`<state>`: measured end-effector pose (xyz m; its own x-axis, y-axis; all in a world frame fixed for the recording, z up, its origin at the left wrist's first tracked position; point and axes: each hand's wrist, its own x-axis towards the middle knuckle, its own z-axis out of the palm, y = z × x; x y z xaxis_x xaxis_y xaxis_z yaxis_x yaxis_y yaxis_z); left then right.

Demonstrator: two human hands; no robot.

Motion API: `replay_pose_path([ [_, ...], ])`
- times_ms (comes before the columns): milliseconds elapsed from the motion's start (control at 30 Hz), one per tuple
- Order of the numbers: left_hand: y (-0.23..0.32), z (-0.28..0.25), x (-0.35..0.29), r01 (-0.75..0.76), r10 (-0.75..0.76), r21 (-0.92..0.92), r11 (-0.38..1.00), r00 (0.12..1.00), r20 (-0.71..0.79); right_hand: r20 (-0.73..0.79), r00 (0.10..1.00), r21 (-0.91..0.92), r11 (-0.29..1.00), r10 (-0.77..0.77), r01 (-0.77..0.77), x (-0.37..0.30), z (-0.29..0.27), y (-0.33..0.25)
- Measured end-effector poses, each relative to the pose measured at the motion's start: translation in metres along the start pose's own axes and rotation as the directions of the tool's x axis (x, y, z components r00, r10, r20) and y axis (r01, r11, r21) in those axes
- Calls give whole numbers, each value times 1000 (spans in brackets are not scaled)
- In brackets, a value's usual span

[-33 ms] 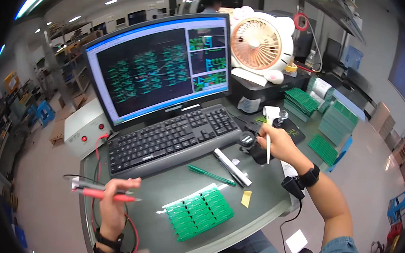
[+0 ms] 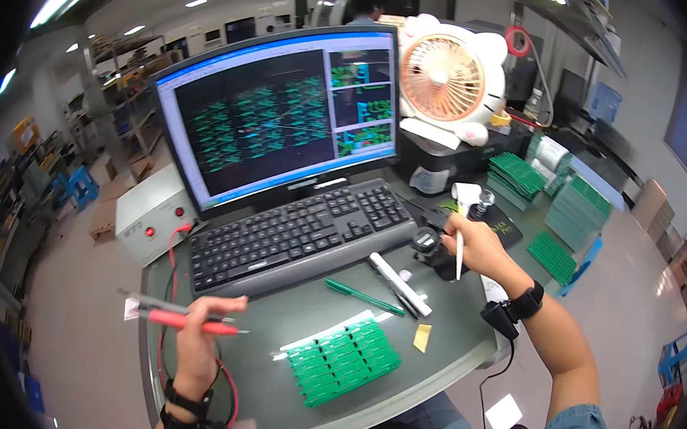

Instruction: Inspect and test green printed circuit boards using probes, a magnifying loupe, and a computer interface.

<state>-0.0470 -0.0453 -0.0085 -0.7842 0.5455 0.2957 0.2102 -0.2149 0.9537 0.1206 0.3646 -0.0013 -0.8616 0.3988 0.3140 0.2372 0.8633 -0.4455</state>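
Note:
My left hand [image 2: 195, 352], at the left of the desk, is closed around a red test probe [image 2: 170, 319]. A blurred dark test probe [image 2: 147, 301] lies alongside it in the same grip. To the right of that hand, on the desk, lies a green circuit board panel [image 2: 344, 361]. My right hand [image 2: 482, 248] is closed on a slim white pen-like stick [image 2: 459, 257] that points downward. Beside its fingers is a dark round object [image 2: 425, 239]; its kind is unclear. The fingers partly hide what lies beneath them.
A monitor [image 2: 254, 119] stands behind a black keyboard [image 2: 302, 231]. A green pen [image 2: 365, 296], a white marker [image 2: 400, 284] and a yellow slip [image 2: 422, 338] lie near the panel. Stacked green boards [image 2: 516, 176] are at right. A grey box [image 2: 154, 212] with red leads sits left.
The whole view has shifted slightly, so the scene sits a little further right. My left hand still holds the probes, and my right hand still holds the white stick.

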Motion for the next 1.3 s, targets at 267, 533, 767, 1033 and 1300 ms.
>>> replay_pose_path([
  [267, -33, -1, 39, -112, 50, 529, 841, 990, 131, 113, 994, -264, 964, 7, 23, -16, -24, -23],
  [533, -27, -5, 39, -41, 11, 327, 944, 996, 92, 487, 631, 238, 787, -603, 569, -42, -6, -165],
  [767, -13, -18, 7, 136, -148, -124, 983, 984, -97, 419, 433, 149, 531, -798, 834, -49, 53, -195],
  [1033, -4, -17, 5, 157, -172, -164, 974, 982, -83, 491, 443, 136, 568, -750, 812, -51, 37, -205],
  [1300, -4, -21, 3, 162, -178, -201, 966, 982, -63, -6, 728, 748, 481, -685, 458, -28, -18, -183],
])
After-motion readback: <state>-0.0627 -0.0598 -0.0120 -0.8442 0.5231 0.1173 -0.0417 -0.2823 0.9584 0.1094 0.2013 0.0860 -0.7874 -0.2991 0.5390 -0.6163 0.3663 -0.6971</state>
